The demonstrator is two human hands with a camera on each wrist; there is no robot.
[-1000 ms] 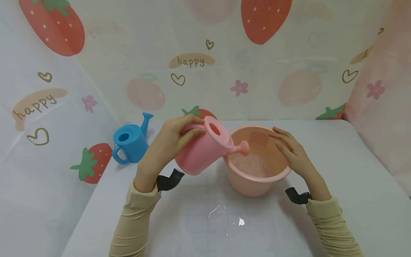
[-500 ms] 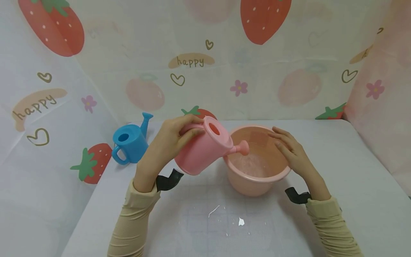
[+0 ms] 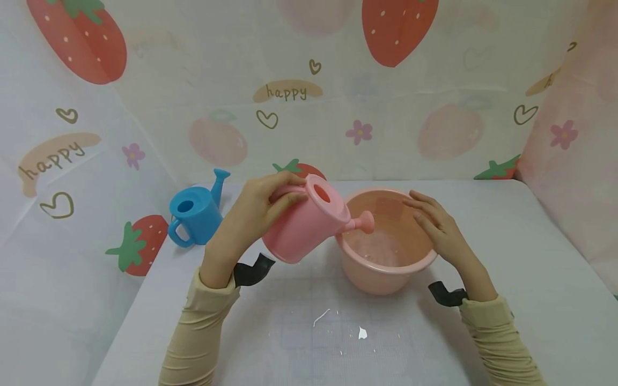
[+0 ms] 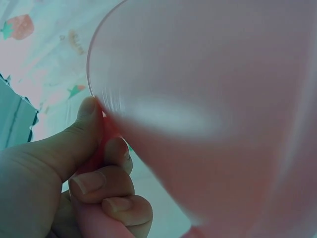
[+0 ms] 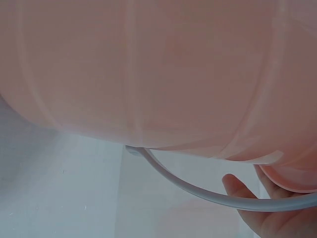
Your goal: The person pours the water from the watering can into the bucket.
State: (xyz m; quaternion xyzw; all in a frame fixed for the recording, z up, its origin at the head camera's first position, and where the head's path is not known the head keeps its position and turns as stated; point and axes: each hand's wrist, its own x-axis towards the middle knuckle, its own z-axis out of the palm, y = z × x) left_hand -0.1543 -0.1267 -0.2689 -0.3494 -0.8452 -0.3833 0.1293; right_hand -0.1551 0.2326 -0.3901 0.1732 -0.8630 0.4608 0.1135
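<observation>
My left hand grips the handle of a pink watering can. In the left wrist view its thumb and curled fingers close around the handle, beside the can's big pink wall. The can hangs tilted above the table, its sprinkler spout over the near-left part of a peach-pink basin. Clear water shows inside the basin. My right hand rests on the basin's right rim with fingers extended. In the right wrist view the basin wall covers part of that hand.
A blue watering can stands upright at the back left. Shiny wet spots lie on the white table. A grey curved strip crosses the right wrist view. Strawberry-printed cloth walls the back and sides.
Both hands, the pink watering can and the basin stay almost still. The ripples on the water in the basin look slightly different.
</observation>
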